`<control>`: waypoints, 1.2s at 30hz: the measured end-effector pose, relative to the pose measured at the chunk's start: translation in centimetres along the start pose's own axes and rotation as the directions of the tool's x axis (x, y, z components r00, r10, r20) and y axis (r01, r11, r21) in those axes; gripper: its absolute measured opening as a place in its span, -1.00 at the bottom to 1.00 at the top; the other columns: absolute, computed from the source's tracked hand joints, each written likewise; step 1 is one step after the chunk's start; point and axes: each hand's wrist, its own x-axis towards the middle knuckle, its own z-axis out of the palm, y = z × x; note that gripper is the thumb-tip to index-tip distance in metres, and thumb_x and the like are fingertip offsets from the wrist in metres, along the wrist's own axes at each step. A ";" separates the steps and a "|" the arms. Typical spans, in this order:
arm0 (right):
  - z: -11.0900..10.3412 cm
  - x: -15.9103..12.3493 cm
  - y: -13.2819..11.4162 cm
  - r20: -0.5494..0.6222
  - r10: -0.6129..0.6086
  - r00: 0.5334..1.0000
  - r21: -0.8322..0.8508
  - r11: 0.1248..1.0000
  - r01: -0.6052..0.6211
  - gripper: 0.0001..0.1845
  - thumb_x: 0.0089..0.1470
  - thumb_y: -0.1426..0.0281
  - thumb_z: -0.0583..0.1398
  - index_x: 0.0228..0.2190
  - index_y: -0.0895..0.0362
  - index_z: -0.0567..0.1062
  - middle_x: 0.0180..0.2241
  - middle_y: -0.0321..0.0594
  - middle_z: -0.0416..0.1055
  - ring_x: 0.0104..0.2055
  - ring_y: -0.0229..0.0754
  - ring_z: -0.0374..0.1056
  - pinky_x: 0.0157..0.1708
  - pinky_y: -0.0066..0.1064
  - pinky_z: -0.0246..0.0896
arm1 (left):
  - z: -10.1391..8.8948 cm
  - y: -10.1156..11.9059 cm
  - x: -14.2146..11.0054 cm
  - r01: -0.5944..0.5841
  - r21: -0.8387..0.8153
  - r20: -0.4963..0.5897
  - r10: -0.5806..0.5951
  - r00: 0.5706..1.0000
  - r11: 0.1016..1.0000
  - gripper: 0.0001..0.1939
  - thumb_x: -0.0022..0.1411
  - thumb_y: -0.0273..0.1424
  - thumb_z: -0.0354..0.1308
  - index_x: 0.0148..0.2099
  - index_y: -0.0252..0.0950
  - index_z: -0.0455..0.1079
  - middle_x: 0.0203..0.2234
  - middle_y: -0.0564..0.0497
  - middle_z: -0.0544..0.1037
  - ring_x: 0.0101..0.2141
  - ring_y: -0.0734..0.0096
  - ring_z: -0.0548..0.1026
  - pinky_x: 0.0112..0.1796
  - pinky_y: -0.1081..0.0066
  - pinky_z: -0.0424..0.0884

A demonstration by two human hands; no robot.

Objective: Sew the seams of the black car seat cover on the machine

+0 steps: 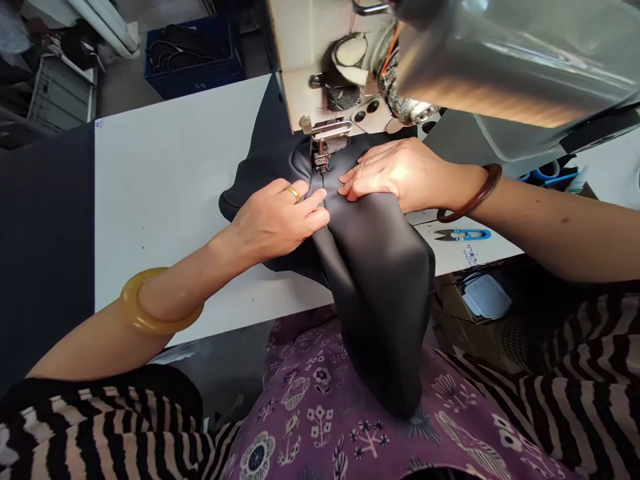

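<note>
A black leather-like piece (375, 253) lies under the presser foot (321, 157) of a sewing machine (295, 60), and its near part drapes over the table edge onto my lap. Just in front of the foot, my left hand (283, 217) pinches a fold of it beside a seam line. My right hand (387, 175) rests on the same piece to the right of the foot, its fingers stretched out and lying flat on the surface. The underside of the piece and the needle's tip are hidden.
Blue-handled thread snips (465, 235) lie on the white table (160, 173) at the right. Behind the table stands a blue crate (195, 57) with dark pieces in it. Below the right edge is a cardboard box (453, 297) with a pale plastic lid (486, 295).
</note>
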 end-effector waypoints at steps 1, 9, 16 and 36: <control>0.0 0.0 0.2 0.007 0.003 1.000 0.022 1.000 -0.003 -0.68 0.25 0.25 0.03 -0.30 0.12 0.53 -0.19 -0.21 0.55 -0.10 -0.11 0.46 -0.02 -0.16 0.30 | 0.1 0.0 0.0 0.006 0.002 0.006 -0.006 1.000 1.000 -0.75 0.20 -0.61 -0.06 -0.34 -0.27 0.41 -0.15 0.02 0.62 -0.30 0.31 0.54 -0.44 0.31 0.36; 0.2 0.0 0.8 -0.014 0.082 0.997 0.183 0.980 -0.078 -0.67 0.27 0.26 0.01 -0.28 0.06 0.55 -0.15 -0.22 0.55 0.06 -0.12 0.41 0.10 -0.20 0.24 | 0.7 -0.4 -0.1 0.012 -0.023 -0.141 -0.015 0.990 1.000 -0.71 0.23 -0.65 -0.08 -0.34 -0.26 0.41 -0.21 0.09 0.63 -0.29 0.37 0.53 -0.34 0.33 0.46; 0.6 0.2 1.7 -0.092 0.091 0.992 0.195 0.978 -0.072 -0.61 0.27 0.21 -0.03 -0.38 0.08 0.51 -0.19 -0.22 0.57 0.03 -0.14 0.45 0.04 -0.22 0.33 | 1.1 -0.8 -0.1 0.042 -0.114 -0.139 -0.058 0.989 0.993 -0.71 0.25 -0.65 -0.07 -0.31 -0.25 0.41 -0.19 0.12 0.64 -0.30 0.30 0.56 -0.33 0.26 0.49; -1.3 0.5 0.2 0.045 -0.006 0.999 0.063 0.998 0.003 -0.70 0.18 0.31 0.04 -0.21 0.07 0.55 -0.09 -0.21 0.53 0.08 -0.05 0.38 0.13 -0.06 0.16 | 1.4 -0.4 -0.8 0.061 -0.213 -0.049 -0.073 0.996 0.975 -0.67 0.28 -0.58 -0.06 -0.10 -0.23 0.50 -0.11 0.05 0.63 -0.12 0.17 0.55 -0.13 0.13 0.45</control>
